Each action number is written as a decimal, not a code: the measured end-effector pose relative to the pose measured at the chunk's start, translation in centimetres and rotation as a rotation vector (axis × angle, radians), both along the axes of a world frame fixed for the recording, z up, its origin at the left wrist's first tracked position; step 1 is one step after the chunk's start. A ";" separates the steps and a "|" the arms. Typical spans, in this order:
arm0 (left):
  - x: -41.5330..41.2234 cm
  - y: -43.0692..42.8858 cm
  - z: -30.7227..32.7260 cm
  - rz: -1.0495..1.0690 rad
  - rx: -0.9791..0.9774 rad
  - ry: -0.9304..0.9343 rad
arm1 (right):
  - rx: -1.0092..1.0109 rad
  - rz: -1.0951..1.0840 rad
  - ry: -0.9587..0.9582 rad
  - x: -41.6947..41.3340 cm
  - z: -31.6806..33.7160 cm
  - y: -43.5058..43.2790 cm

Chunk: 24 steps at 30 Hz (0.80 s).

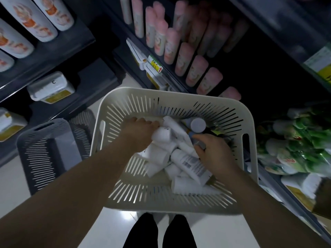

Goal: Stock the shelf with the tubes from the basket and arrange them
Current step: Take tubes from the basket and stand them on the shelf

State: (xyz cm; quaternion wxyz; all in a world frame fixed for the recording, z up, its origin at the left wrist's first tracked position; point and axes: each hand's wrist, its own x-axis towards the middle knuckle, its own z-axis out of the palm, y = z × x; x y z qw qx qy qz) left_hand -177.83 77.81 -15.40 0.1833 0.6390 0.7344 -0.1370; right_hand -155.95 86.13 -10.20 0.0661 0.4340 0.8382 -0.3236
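A cream slotted basket (114, 111) sits in front of me, holding several white tubes (189, 161) in a loose pile. Both my hands are inside it. My left hand (141, 133) reaches to the far side and curls its fingers round a white tube (162, 134). My right hand (215, 151) is at the right side of the pile, its fingers curled round a grey-capped tube (198, 124) and touching the white ones. Rows of pink tubes (182, 58) stand on the dark shelf (268, 72) above the basket.
A grey slotted basket (44, 149) stands on the floor to the left. White tubs (52, 88) and orange-printed bottles (30, 24) fill the left shelves. Green packets (295, 144) crowd the right shelf. Yellow price tags (155, 66) line the shelf edge. My shoes (159, 231) are below the basket.
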 end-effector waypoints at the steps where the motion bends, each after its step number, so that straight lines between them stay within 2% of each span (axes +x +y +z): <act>1: 0.0 -0.6 0.4 0.008 -0.045 0.026 | 0.001 0.004 0.001 -0.1 0.0 0.0; 5: -0.1 -3.3 2.1 0.078 -0.174 -0.044 | 0.004 0.031 -0.002 0.0 0.1 -0.1; 10: 0.0 -3.8 2.5 0.241 -0.387 -0.345 | 0.021 0.029 0.032 0.2 0.3 -0.5; 12: 0.1 -3.0 2.2 0.342 -0.321 -0.417 | 0.026 0.030 0.056 0.1 0.3 -0.6; 15: -0.3 -1.7 0.9 0.459 -0.128 -0.418 | 0.046 0.027 0.081 -0.3 0.2 -0.7; 17: -0.6 -0.9 -0.2 0.424 -0.099 -0.378 | 0.060 0.022 0.103 -0.5 -0.3 -0.7; 19: -0.7 0.0 -1.2 0.287 -0.122 -0.299 | 0.064 0.011 0.106 -0.7 -0.7 -0.7; 24: -1.2 1.6 -3.1 0.072 -0.283 -0.197 | 0.065 -0.008 0.115 -0.5 -1.4 -0.7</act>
